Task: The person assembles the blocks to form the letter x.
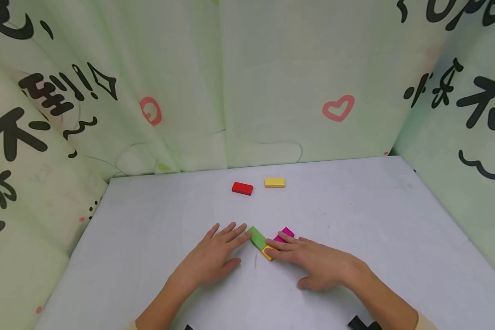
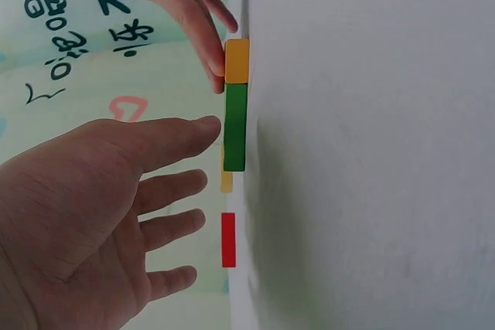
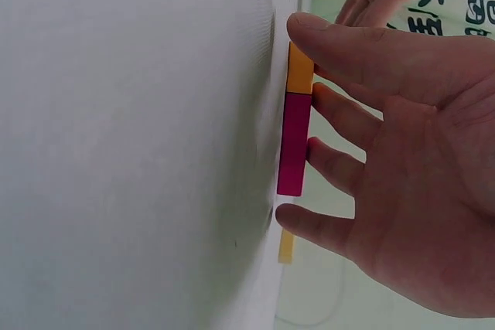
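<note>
1. Nearest the front edge of the bench [image 1: 148, 256]: both forearms cut off by the bottom of the head view, with dark shapes at that border too cropped to make out.
2. Left hand [image 1: 212, 257] flat on the bench, fingers straight and spread, holding nothing; fingertips just at the near end of the green block [image 1: 256, 238], contact not certain from above, though in the left wrist view a fingertip looks to meet the green block [image 2: 235, 127].
3. Right hand [image 1: 313, 261] also flat, fingers extended and slightly apart, resting on the orange block [image 1: 268, 252] and the magenta block [image 1: 283, 235]; most of the orange block hidden under the fingertips.
4. Three blocks lying together around the middle of the bench: green end-to-end with orange, magenta just beside, partly covered by the fingers.
5. In the right wrist view, orange block [image 3: 300, 72] and magenta block [image 3: 294, 143] edge-on, in line and touching.
6. Farther, toward the back edge: red block [image 1: 242, 188] and yellow block [image 1: 274, 183], near each other, well apart from the hands.
7. Bench surface pale grey, faintly marked.
8. Behind and at both sides: pale green cloth [image 1: 272, 82] with black characters and pink hearts, creased and draped.
</note>
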Tool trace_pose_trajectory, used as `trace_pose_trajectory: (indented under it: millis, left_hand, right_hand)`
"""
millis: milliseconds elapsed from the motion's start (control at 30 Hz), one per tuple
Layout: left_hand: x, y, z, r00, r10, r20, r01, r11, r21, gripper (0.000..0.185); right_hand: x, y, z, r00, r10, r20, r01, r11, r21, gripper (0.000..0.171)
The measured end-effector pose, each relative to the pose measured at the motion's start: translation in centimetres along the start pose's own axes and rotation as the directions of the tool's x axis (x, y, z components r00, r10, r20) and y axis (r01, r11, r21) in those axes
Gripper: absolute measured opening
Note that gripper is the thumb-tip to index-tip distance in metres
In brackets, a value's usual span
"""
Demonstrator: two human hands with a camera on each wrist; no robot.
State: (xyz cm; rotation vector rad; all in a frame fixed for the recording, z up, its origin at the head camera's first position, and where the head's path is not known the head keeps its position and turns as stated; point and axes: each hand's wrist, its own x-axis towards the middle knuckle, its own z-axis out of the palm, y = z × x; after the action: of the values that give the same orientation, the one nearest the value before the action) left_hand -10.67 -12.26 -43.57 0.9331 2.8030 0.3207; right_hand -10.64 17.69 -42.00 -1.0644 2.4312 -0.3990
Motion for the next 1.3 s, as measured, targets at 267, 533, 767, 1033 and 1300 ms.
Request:
trace_pose_trajectory:
  millis: [267, 533, 767, 1033, 1300]
  left_hand:
    - [0.2, -0.1, -0.1, 1.000, -0.012, -0.005, 0.012, 1.000, 0.008, 0.067]
    - [0.9, -0.8, -0.8, 0.999, -0.033, -0.017, 0.033, 0.999, 0.004, 0.066]
    - [2.0, -1.9, -1.7, 0.997, -0.076, -0.021, 0.077, 0.997, 0.009, 0.066]
    - [3.8, -4.0, -2.5, 0.994, -0.096, -0.057, 0.098, 0.994, 0.043, 0.064]
    - [5.8, -5.7, -2.5, 0.990, -0.099, -0.103, 0.097, 0.995, -0.024, 0.061]
  right_hand:
    - [0.0, 0.2, -0.3, 1.000, 0.001, 0.009, -0.001, 1.000, 0.017, 0.088]
    - [-0.1, 0.5, -0.4, 1.000, -0.004, 0.002, 0.004, 1.000, 0.006, 0.091]
    - [-0.1, 0.5, -0.4, 1.000, -0.013, 0.006, 0.013, 1.000, -0.004, 0.092]
    - [0.0, 0.5, -0.4, 1.000, -0.003, 0.013, 0.003, 1.000, 0.008, 0.095]
    - [-0.1, 0.4, -0.1, 1.000, -0.016, 0.006, 0.016, 1.000, 0.006, 0.097]
